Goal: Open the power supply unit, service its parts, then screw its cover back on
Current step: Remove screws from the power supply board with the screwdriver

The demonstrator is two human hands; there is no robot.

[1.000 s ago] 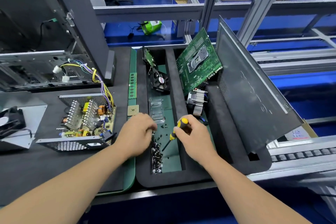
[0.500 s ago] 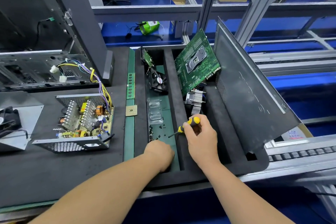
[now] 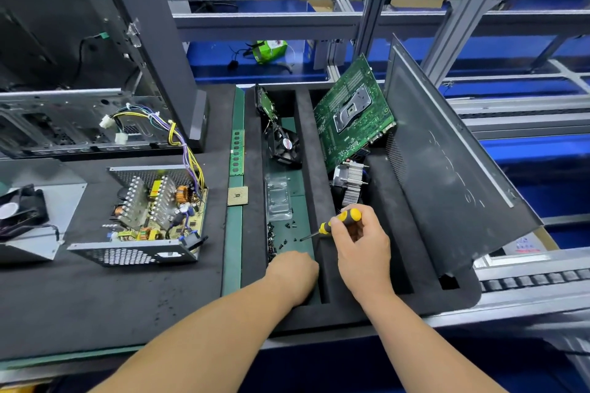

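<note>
Since earlier, left hand [image 3: 292, 271] dropped among screws [image 3: 272, 239] — right hand [image 3: 362, 249] grips screwdriver [image 3: 340, 222].

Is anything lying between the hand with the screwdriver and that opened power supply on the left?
Yes. The left hand and forearm lie between the right hand, which holds the screwdriver, and the power supply. So do the foam tray's left wall and the green strip beside it.
</note>
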